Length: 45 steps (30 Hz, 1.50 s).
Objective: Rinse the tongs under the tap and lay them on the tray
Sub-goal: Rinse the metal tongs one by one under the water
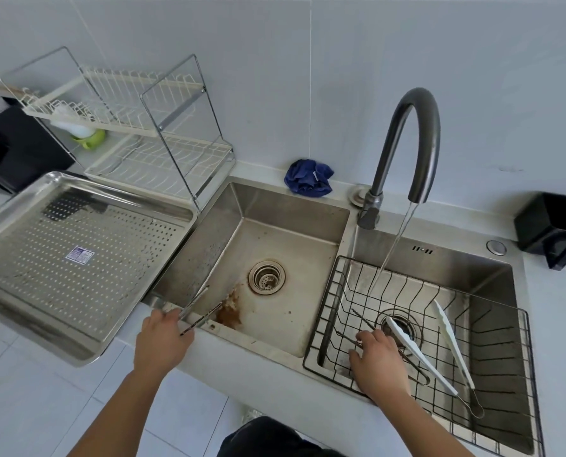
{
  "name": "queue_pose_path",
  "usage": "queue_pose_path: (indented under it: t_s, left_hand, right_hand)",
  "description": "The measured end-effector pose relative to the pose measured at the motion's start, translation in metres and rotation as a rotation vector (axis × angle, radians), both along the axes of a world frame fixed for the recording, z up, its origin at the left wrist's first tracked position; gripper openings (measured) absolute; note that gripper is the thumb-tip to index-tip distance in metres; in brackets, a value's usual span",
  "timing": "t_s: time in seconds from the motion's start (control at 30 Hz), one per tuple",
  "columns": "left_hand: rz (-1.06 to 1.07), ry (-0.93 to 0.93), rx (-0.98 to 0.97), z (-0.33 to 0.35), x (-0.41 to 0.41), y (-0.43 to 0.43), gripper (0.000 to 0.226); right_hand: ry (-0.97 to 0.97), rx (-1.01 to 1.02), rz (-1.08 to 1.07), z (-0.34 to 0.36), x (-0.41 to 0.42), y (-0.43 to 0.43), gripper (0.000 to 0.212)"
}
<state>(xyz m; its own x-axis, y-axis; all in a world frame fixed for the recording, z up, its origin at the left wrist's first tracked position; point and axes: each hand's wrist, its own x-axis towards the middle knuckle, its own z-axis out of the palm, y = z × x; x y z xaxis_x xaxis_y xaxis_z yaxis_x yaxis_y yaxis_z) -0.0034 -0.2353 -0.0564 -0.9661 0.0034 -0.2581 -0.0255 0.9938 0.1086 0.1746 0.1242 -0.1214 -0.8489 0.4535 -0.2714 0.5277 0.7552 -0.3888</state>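
My left hand (161, 338) grips a pair of thin metal tongs (197, 308) at the front left corner of the left sink basin; their tips point up and right over the basin. My right hand (379, 361) reaches into the wire basket (492, 344) in the right basin, fingers on a second thin metal pair of tongs (352, 339) lying there. White-tipped tongs (440, 354) rest beside my right hand in the basket. The dark curved tap (410, 140) runs, its water (393, 245) falling into the basket. The perforated steel tray (21, 318) sits left of the sink.
A two-tier dish rack (133, 127) stands behind the tray. A crumpled blue cloth (308, 178) lies on the ledge behind the left basin (275, 245), which has a brown stain near its drain. A black container (555, 225) sits at the right.
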Motion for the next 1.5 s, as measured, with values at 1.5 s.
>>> queue_pose_path:
  t_s: [1.5]
  left_hand:
    - [0.075, -0.536, 1.366, 0.046, 0.064, 0.221, 0.036]
  right_hand:
    - [0.607, -1.225, -0.48, 0.14, -0.056, 0.012, 0.029]
